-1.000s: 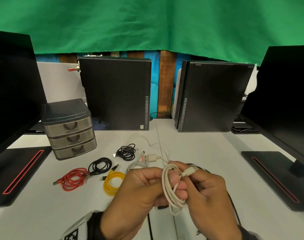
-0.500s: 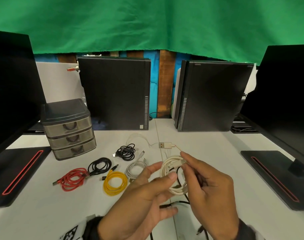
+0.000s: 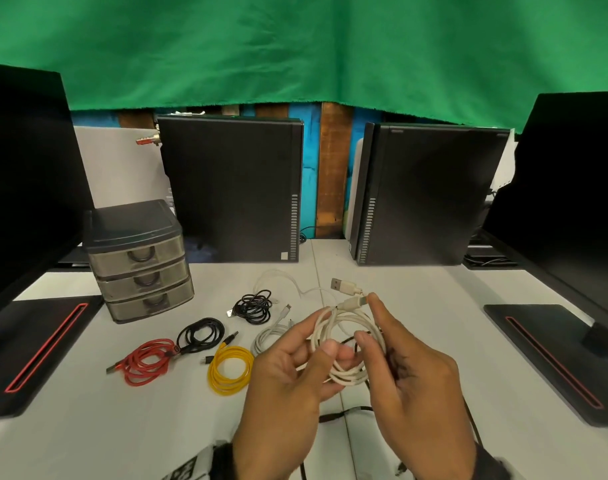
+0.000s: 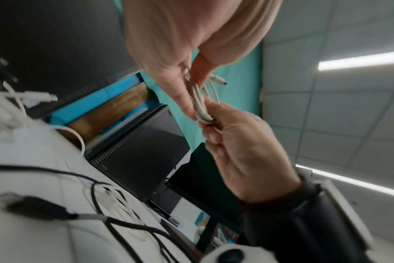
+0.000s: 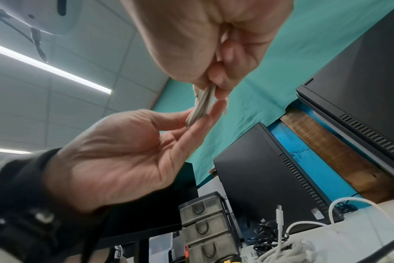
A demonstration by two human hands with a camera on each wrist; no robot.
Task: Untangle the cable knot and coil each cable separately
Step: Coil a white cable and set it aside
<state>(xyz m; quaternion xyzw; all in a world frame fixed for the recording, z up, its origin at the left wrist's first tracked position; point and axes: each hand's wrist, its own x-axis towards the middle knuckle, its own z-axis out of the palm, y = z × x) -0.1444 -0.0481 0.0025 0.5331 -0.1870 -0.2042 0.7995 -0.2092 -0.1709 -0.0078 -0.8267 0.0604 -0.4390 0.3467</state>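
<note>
Red cable (image 3: 143,362), yellow cable (image 3: 230,370), white cable (image 3: 347,337), green cloth (image 3: 295,46).

No readable text, labels, brands or numbers on anything.

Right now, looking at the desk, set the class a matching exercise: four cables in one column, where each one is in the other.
Cables
1. red cable
2. yellow cable
3. cream cable
4. thin white cable

Places
A. held in both hands
B. farthest left of the coils
C. loose, nearest the computer towers
D. coiled just left of the left hand

Pairs: 1-B, 2-D, 3-A, 4-C
</note>
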